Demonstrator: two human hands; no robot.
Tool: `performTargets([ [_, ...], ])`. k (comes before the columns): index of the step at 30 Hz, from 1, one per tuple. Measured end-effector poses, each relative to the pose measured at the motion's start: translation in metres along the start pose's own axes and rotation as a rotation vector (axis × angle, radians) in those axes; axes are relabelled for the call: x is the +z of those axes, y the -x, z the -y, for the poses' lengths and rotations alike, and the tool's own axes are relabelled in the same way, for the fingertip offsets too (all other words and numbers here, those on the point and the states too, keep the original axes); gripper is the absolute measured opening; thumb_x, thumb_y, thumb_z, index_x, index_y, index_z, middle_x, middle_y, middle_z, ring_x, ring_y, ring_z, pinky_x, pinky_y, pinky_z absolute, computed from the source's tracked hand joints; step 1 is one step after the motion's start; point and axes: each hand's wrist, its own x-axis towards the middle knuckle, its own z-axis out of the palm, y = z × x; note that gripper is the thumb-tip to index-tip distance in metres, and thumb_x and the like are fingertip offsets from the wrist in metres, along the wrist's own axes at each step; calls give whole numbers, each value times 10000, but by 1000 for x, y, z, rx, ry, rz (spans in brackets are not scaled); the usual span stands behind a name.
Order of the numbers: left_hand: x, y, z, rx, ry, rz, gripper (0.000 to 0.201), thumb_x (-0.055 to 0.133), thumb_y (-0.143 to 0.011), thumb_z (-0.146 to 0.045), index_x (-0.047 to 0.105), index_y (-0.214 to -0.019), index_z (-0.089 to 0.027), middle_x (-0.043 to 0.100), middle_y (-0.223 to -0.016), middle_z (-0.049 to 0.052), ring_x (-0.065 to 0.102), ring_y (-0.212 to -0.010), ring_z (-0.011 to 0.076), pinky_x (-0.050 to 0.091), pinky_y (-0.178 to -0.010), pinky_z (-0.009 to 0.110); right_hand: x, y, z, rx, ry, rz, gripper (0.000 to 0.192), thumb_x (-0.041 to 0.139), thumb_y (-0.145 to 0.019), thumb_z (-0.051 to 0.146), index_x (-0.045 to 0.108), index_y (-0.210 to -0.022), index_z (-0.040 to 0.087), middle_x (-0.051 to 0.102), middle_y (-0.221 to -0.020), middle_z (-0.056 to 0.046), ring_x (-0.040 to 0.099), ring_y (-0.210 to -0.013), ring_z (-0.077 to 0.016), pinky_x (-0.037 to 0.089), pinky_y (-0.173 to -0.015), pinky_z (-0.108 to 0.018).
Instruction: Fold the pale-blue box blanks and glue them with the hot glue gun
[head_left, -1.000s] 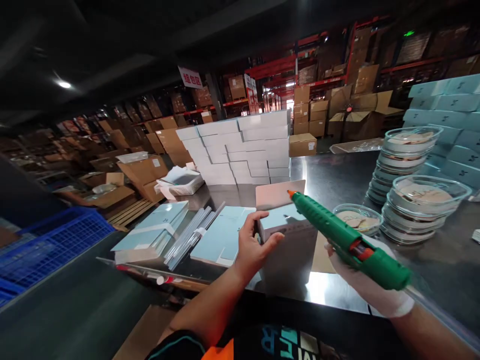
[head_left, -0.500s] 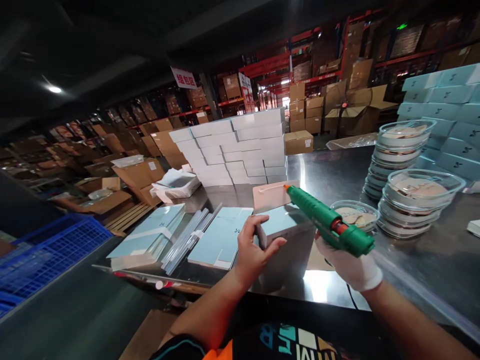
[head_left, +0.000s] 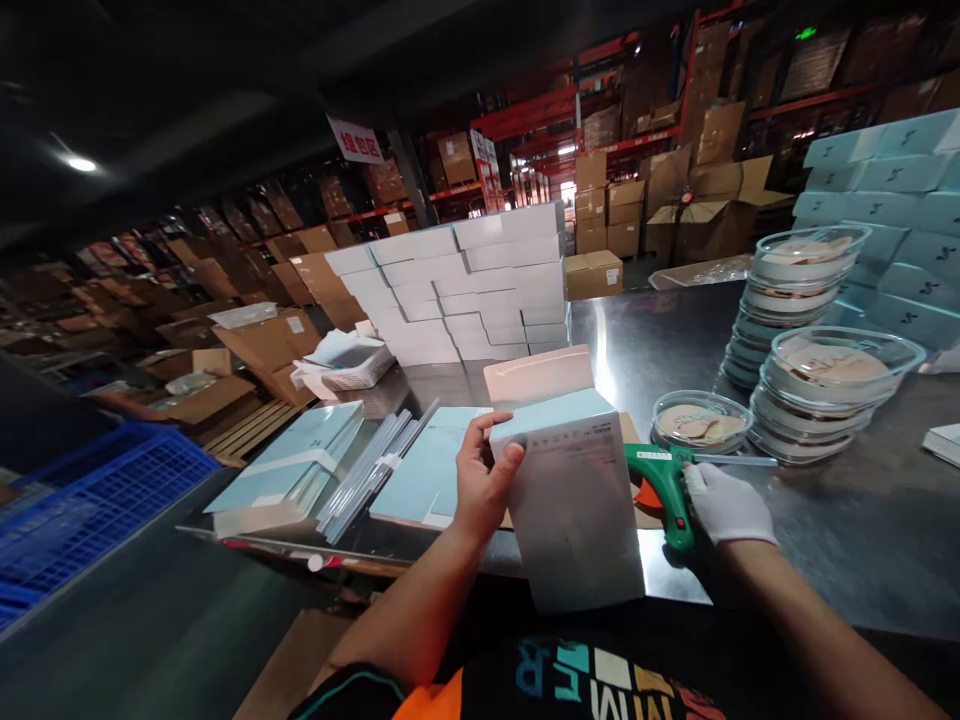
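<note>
My bare left hand [head_left: 481, 478] grips the left edge of a tall grey box [head_left: 576, 500] with a pale blue top and an open pinkish flap, tilted toward me at the table's near edge. In its white glove, my right hand [head_left: 726, 503] rests on a green glue gun [head_left: 666, 478] that lies on the steel table [head_left: 840, 510] just right of the box, a glue stick jutting from its back. The box hides part of the gun's nozzle.
Flat pale blue boxes [head_left: 304, 455] and a bundle of clear glue sticks [head_left: 371, 472] lie to the left. A wall of white boxes [head_left: 465, 290] stands behind. Stacks of clear lidded dishes [head_left: 817, 385] and pale blue boxes [head_left: 885, 230] fill the right. A blue crate [head_left: 82, 500] sits at the far left.
The glue gun came down from over the box flap and now lies on the table under my right hand. The box has been drawn closer and tilted toward me.
</note>
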Motion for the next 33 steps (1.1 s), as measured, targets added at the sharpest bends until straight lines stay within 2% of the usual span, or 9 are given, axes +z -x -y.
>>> performTargets([
  [3, 8, 3, 2, 6, -7, 57, 703, 857, -798, -753, 664, -1209, -217, 733, -968, 53, 669, -766, 206, 506, -672, 296, -5, 4, 34, -24, -181, -12, 525, 550, -972, 692, 764, -1081, 225, 808, -1034, -151, 777, -1046, -355, 625, -897, -471],
  [6, 19, 8, 3, 98, -15, 147, 652, 870, -805, -730, 701, -1172, -219, 739, -1017, 60, 695, -826, 223, 535, -719, 312, -4, 11, 86, -143, -550, 155, 698, 563, -986, 649, 596, -1526, 209, 723, -1448, -160, 721, -1280, -331, 603, -1062, -474],
  [10, 25, 10, 11, 225, -73, 197, 574, 848, -855, -704, 727, -1135, -217, 735, -1044, 71, 713, -913, 240, 554, -809, 338, -4, 16, 122, -189, -652, 262, 602, 714, -901, 508, 657, -1418, 205, 744, -1402, -131, 689, -1306, -328, 550, -1157, -505],
  [15, 17, 5, 22, 340, -48, 164, 531, 867, -871, -649, 639, -1108, -232, 734, -1263, 120, 742, -1200, 302, 594, -1001, 427, -9, 23, 92, -388, -545, 297, 679, 940, -773, 594, 720, -1294, 218, 654, -1558, -185, 573, -1506, -400, 486, -1248, -574],
  [18, 13, 0, 21, 417, -23, 261, 490, 858, -917, -579, 664, -1237, -262, 767, -1207, 104, 761, -1192, 292, 606, -1040, 472, -12, 34, 77, -549, -472, 259, 376, 840, -942, 518, 790, -1214, 264, 565, -1673, -156, 500, -1590, -361, 434, -1295, -579],
  [20, 11, -3, 19, 464, -97, 358, 393, 809, -958, -590, 759, -1152, -251, 772, -1195, 117, 749, -1226, 310, 597, -1088, 524, -14, 40, 76, -611, -474, 276, 245, 752, -1033, 431, 812, -1222, 288, 569, -1676, -134, 528, -1575, -324, 478, -1270, -547],
  [27, -6, -20, -3, 544, -225, 532, 217, 779, -1018, -451, 819, -1081, -246, 798, -1211, 127, 752, -1252, 314, 607, -1095, 535, -8, 35, 80, -744, -491, 266, 274, 683, -1076, 237, 816, -1289, 350, 686, -1541, -83, 679, -1409, -255, 589, -1155, -436],
  [30, -4, -29, -33, 524, -556, 761, 391, 813, -962, -558, 781, -1172, -230, 746, -1410, 169, 585, -1498, 392, 502, -1222, 603, 6, 37, 83, -950, -365, 179, 482, 651, -1103, 298, 630, -1577, 384, 560, -1677, -103, 587, -1514, -283, 538, -1219, -498],
  [33, 6, -33, -63, 529, -792, 994, 678, 874, -894, -592, 670, -1442, -250, 695, -1510, 167, 617, -1451, 384, 489, -1245, 568, 20, 35, 85, -1070, -234, 238, 959, 666, -1081, 515, 87, -1818, 312, 358, -1800, -186, 450, -1623, -340, 472, -1282, -536],
])
